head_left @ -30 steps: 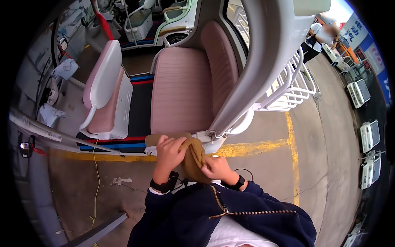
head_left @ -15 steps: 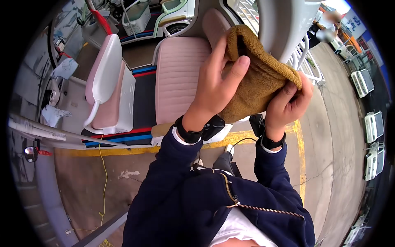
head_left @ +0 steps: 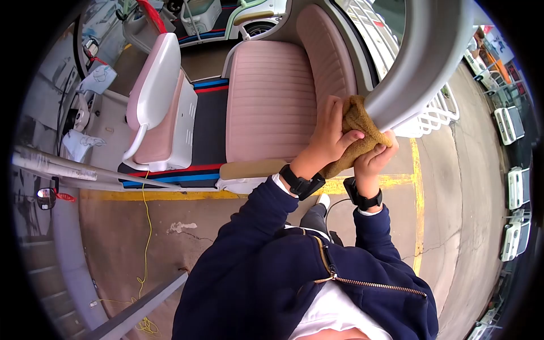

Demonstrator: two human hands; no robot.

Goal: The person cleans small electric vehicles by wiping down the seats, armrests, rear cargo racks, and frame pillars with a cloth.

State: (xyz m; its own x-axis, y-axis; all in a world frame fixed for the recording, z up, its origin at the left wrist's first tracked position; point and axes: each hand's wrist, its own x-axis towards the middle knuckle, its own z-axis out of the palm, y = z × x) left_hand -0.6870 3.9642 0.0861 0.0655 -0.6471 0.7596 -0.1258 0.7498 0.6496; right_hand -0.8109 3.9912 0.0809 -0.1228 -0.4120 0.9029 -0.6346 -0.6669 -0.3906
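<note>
A brown terry towel point(head_left: 358, 118) is bunched between my two hands, its upper edge right at the lower part of the cart's white pillar point(head_left: 425, 62). My left hand point(head_left: 327, 139) grips its left side, thumb over the front. On the right side, my right hand point(head_left: 373, 164) pinches the fabric, with its fingertips close beneath the pillar. Just left of the towel is the pink seat backrest point(head_left: 326, 48), joined to the ribbed pink seat cushion point(head_left: 271, 96).
A front seat point(head_left: 156, 107) with a white shell stands to the left, past the dark floor mat point(head_left: 208, 127). White rack bars point(head_left: 439, 116) jut out behind the pillar. A yellow cord point(head_left: 146, 238) trails over the ground. Parked white carts point(head_left: 510, 124) line the far right.
Both hands have moved down with the towel, from above the seat to the pillar's lower part. The towel is more bunched, and my view has shifted so more of the backrest shows.
</note>
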